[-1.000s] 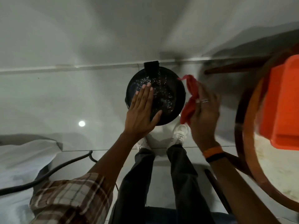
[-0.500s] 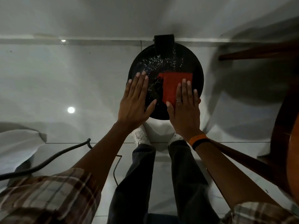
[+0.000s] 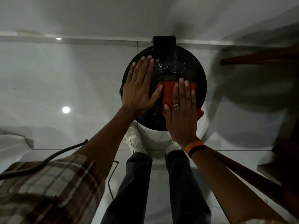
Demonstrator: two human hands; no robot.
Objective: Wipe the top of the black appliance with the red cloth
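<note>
Head view looks steeply down (close) at floor [image 3: 48,88].

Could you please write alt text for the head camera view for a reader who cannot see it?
Seen from above, a right hand presses a red cloth flat on the round top of a black appliance, while the left hand rests flat on its left side. White specks dot the far part of the top; the appliance stands on a pale tiled floor.

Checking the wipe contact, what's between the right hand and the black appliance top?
In the head view, the red cloth lies flat between the right hand and the black appliance.
</note>
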